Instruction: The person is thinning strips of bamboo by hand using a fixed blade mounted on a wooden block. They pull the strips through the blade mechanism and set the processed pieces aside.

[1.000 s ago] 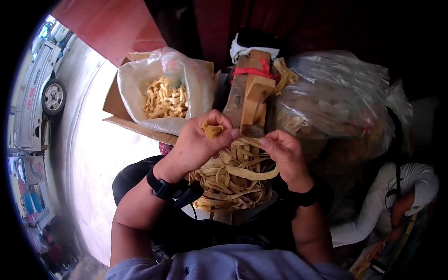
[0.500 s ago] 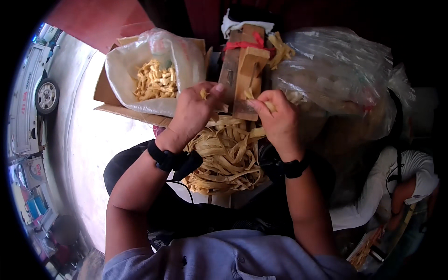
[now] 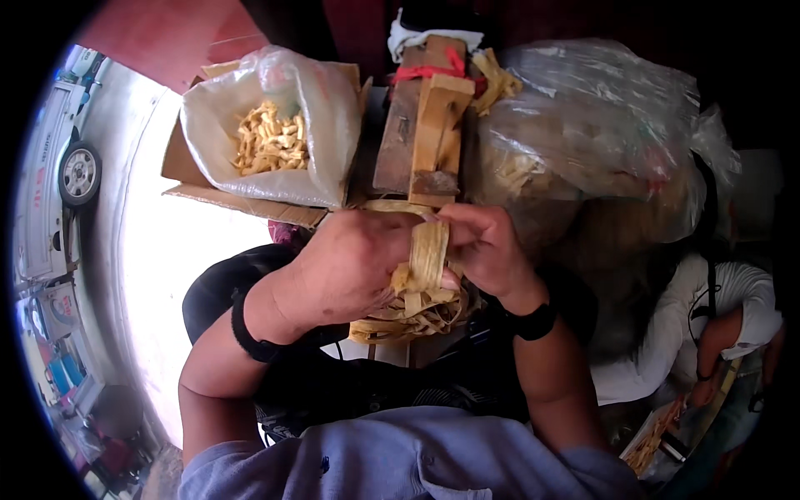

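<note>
A flat, pale tan fibrous strip (image 3: 429, 252) is stretched between my hands, just nearer than the wooden block. My left hand (image 3: 350, 262) is closed around its lower part, with several fingers hidden behind the knuckles. Thumb and fingers of my right hand (image 3: 487, 246) pinch the strip close to its upper end. Under both hands lies a heap of similar tan strips (image 3: 408, 325), largely covered by them. Beyond stands a wooden block (image 3: 437, 129) fixed to a darker board (image 3: 398, 137) with a red tie.
To the far left, a cardboard box (image 3: 179, 162) holds a white plastic bag (image 3: 329, 133) with short, tan knotted pieces (image 3: 271, 143). Clear plastic bags (image 3: 592, 117) bulge at the right. A person in a white sleeve (image 3: 650, 358) works beside a tray (image 3: 654, 437) at lower right.
Both hands have moved back toward me from the wooden block to above the heap and come closer together. A broad strip now spans them. The small piece at my left fingertips is no longer visible.
</note>
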Available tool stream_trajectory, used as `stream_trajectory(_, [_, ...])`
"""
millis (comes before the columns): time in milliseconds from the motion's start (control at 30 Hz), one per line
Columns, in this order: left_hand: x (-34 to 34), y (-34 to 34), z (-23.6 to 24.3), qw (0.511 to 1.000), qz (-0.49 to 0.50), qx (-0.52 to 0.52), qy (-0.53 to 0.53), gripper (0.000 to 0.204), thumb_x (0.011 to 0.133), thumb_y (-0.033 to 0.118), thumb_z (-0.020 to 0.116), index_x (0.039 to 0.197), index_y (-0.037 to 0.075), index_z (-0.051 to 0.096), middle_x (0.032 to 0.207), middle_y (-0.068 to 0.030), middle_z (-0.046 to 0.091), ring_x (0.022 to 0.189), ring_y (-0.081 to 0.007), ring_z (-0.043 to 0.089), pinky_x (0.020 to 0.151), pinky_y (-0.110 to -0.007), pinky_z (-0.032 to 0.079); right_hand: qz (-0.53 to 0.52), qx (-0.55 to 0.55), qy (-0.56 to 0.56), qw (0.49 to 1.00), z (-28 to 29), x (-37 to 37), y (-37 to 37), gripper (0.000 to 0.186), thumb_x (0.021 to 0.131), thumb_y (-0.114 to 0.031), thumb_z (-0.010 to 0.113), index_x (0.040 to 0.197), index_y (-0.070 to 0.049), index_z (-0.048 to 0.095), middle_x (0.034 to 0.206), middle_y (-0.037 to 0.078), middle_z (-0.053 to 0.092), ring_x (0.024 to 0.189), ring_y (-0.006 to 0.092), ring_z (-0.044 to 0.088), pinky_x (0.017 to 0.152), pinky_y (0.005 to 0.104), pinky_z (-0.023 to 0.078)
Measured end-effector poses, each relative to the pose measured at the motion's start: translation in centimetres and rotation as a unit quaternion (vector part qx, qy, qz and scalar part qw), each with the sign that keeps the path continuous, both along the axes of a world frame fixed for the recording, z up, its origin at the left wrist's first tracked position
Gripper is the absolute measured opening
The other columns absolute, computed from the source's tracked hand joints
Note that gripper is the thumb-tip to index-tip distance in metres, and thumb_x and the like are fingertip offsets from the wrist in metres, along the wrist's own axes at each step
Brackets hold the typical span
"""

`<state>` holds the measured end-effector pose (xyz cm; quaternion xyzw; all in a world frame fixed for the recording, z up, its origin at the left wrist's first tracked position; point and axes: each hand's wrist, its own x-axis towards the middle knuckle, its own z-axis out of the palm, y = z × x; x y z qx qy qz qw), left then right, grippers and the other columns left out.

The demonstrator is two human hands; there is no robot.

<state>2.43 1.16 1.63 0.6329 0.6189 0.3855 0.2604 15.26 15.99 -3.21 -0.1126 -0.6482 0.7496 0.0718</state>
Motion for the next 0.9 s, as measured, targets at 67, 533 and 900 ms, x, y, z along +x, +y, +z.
stream_trajectory(67, [-0.5, 0.2, -0.6, 0.980, 0.032, 0.048, 0.193, 0.027, 0.073, 0.016, 0.074, 0.095, 0.003, 0.066, 0.087, -0.0087, 0.062, 0.073, -0.0252, 0.064, 0.064, -0.035, 0.052, 0.048, -0.173, -0.056, 0.982, -0.5, 0.2, -0.4, 0.009, 0.089, -0.005, 0.056, 0.087, 0.001, 0.064, 0.069, -0.002, 0.058, 0.058, 0.0045, 0.049, 0.052, 0.0199, 0.037])
stream_trajectory(533, [-0.7, -0.5, -1.7, 0.984, 0.087, -0.115, 0.105, 0.018, 0.064, -0.009, 0.062, 0.080, -0.004, 0.063, 0.122, -0.0148, 0.060, 0.098, -0.0307, 0.065, 0.072, -0.035, 0.054, -0.045, 0.309, 0.073, 0.947, -0.1, -0.2, -1.3, 0.019, 0.092, -0.020, 0.061, 0.087, -0.002, 0.061, 0.065, 0.010, 0.059, 0.057, 0.0170, 0.060, 0.052, 0.0305, 0.045])
stream_trajectory(900, [-2.3, -0.8, 1.0, 0.928, 0.237, 0.044, -0.285, 0.025, 0.092, 0.018, 0.060, 0.085, -0.005, 0.066, 0.106, -0.0109, 0.065, 0.092, -0.0144, 0.060, 0.081, -0.027, 0.048, 0.084, -0.321, -0.062, 0.941, 1.0, 0.6, -0.6, 0.041, 0.100, -0.034, 0.047, 0.079, -0.001, 0.057, 0.056, -0.004, 0.043, 0.046, 0.0048, 0.028, 0.049, 0.0218, 0.027])
